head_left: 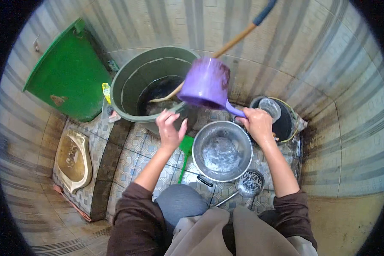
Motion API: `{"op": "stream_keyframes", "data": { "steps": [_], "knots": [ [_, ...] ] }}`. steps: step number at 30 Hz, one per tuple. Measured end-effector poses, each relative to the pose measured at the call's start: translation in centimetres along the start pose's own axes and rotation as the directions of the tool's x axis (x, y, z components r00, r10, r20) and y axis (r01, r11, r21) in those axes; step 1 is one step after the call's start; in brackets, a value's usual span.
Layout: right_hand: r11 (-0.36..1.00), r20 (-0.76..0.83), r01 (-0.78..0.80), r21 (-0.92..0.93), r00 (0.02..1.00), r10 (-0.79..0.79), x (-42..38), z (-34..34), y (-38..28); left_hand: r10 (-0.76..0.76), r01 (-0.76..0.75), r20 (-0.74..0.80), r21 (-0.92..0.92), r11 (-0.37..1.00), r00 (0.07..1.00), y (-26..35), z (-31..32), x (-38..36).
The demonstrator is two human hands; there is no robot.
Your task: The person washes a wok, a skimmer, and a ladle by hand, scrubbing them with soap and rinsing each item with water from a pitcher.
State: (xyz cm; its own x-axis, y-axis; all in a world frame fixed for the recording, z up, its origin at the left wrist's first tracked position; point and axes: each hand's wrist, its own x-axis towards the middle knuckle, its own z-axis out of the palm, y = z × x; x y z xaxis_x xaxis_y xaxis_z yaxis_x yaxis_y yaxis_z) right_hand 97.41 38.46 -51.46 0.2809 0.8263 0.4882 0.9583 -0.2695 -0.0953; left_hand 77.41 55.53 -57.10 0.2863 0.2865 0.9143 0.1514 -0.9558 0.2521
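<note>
My right hand [258,124] is closed round the handle of a purple dipper [206,83], which is raised and tilted, its open side facing down and left. My left hand [170,128] is apart from it, fingers spread and slightly curled, in front of the large green tub [155,53]. Dark water lies in the tub, where a pale hose end also shows. Below the dipper, a round metal pot [222,149] with a wet, foamy inside stands on the tiled floor. A perforated metal ladle [249,183] lies beside it.
On the right is a dark bucket [284,127] with a clear bowl [270,109] in it. A squat toilet [74,160] lies at the left on a raised step, near a green lid [68,72]. A green-handled tool [185,147] lies left of the pot.
</note>
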Motion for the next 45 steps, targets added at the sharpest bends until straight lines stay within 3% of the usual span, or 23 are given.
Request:
{"op": "stream_keyframes", "data": {
  "steps": [4, 7, 8, 12, 14, 16, 18, 19, 20, 22, 23, 24, 26, 27, 28, 30, 31, 32, 34, 36, 39, 42, 45],
  "knots": [
    [0.991, 0.145, 0.129, 0.02, 0.981, -0.131, 8.7, 0.4, -6.5, -0.075, 0.075, -0.007, 0.165, 0.983, 0.997, -2.3, -3.7, -4.4],
    [0.955, 0.48, 0.235, -0.181, 0.868, -0.123, 15.0, 3.9, -13.3, -0.204, 0.195, 0.033, 0.191, 0.962, 0.978, -4.1, -5.6, -4.1],
    [0.944, 0.452, 0.254, -0.21, 0.882, -0.137, 16.1, 7.2, -15.0, -0.204, 0.194, 0.027, 0.198, 0.961, 0.979, -4.6, -6.0, -4.3],
    [0.95, 0.843, 0.146, -0.274, 0.513, 0.164, 18.1, 17.4, -20.2, -0.246, 0.233, 0.229, 0.082, 0.969, 0.942, -5.0, -6.3, -5.3],
    [0.984, 0.827, 0.154, -0.084, 0.563, -0.017, 17.3, 21.5, -20.0, -0.245, 0.272, 0.38, -0.019, 0.962, 0.892, -4.4, -5.5, -7.7],
    [0.958, 0.822, 0.267, 0.109, 0.517, -0.238, 17.9, 17.0, -19.7, -0.234, 0.289, 0.528, -0.024, 0.957, 0.817, -3.2, -4.5, -11.0],
    [0.958, 0.807, 0.091, 0.272, 0.52, -0.279, 18.5, 17.5, -17.8, -0.248, 0.389, 0.805, 0.022, 0.921, 0.539, -2.3, -3.2, -14.9],
    [0.927, 0.746, -0.03, 0.375, 0.603, -0.282, 18.4, 17.1, -16.5, -0.26, 0.461, 0.89, 0.065, 0.885, 0.374, -2.3, -2.8, -17.3],
    [0.867, 0.682, -0.146, 0.476, 0.683, -0.259, 18.0, 16.0, -15.4, -0.243, 0.466, 0.901, 0.053, 0.883, 0.359, -2.2, -2.3, -18.7],
    [0.576, 0.698, -0.53, 0.623, 0.708, -0.104, 17.0, 12.6, -13.8, -0.388, 0.615, 0.921, 0.331, 0.716, -0.044, -1.4, -1.6, -20.5],
    [0.426, 0.677, -0.587, 0.689, 0.731, -0.087, 16.4, 11.5, -12.8, -0.382, 0.627, 0.904, 0.414, 0.66, -0.195, -1.4, -1.2, -20.5],
    [0.267, 0.653, -0.618, 0.74, 0.755, -0.063, 15.7, 10.0, -12.1, -0.376, 0.699, 0.889, 0.444, 0.56, -0.263, -1.5, -0.6, -20.4],
    [0.098, 0.614, -0.607, 0.789, 0.786, -0.076, 14.4, 5.6, -10.3, -0.211, 0.691, 0.689, 0.719, 0.076, -0.694, -0.6, 0.0, -20.0],
    [0.013, 0.597, -0.597, 0.802, 0.801, -0.053, 13.5, 3.0, -9.8, -0.112, 0.683, 0.675, 0.727, -0.066, -0.729, 0.8, -0.4, -18.6],
    [-0.029, 0.563, -0.563, 0.826, 0.826, -0.025, 12.6, 0.8, -9.2, -0.103, 0.678, 0.672, 0.734, -0.041, -0.734, 1.7, 0.1, -18.9],
    [-0.079, 0.537, -0.534, 0.842, 0.843, 0.027, 10.9, -3.2, -7.5, 0.023, 0.672, 0.72, 0.658, -0.34, -0.693, 3.6, 1.4, -21.1],
    [-0.078, 0.527, -0.522, 0.849, 0.848, 0.06, 9.8, -5.0, -6.5, -0.008, 0.718, 0.773, 0.586, -0.376, -0.635, 4.3, 2.8, -23.0],
    [-0.083, 0.513, -0.507, 0.858, 0.855, 0.08, 8.7, -6.7, -5.4, 0.004, 0.721, 0.769, 0.6, -0.346, -0.639, 5.0, 3.2, -24.0],
    [-0.084, 0.489, -0.482, 0.872, 0.864, 0.12, 6.1, -9.6, -3.4, -0.309, 0.883, 0.827, 0.442, -0.157, -0.469, 6.1, 4.0, -24.7],
    [0.149, 0.499, -0.525, 0.838, 0.847, 0.182, 2.7, -11.8, -1.4, -0.281, 0.838, 0.791, 0.529, -0.133, -0.544, 7.3, 4.0, -22.3],
    [0.4, 0.549, -0.596, 0.696, 0.801, 0.238, -2.6, -13.5, 1.3, -0.111, 0.635, 0.63, 0.73, -0.251, -0.768, 7.1, 4.1, -22.8],
    [0.603, 0.597, -0.624, 0.496, 0.75, 0.286, -6.7, -13.3, 2.5, -0.14, 0.578, 0.564, 0.762, -0.291, -0.814, 7.8, 4.4, -20.0],
    [0.712, 0.681, -0.632, 0.305, 0.667, 0.301, -9.7, -11.1, 3.1, -0.203, 0.538, 0.512, 0.837, -0.099, -0.835, 7.2, 5.2, -18.6]
  ]
}}
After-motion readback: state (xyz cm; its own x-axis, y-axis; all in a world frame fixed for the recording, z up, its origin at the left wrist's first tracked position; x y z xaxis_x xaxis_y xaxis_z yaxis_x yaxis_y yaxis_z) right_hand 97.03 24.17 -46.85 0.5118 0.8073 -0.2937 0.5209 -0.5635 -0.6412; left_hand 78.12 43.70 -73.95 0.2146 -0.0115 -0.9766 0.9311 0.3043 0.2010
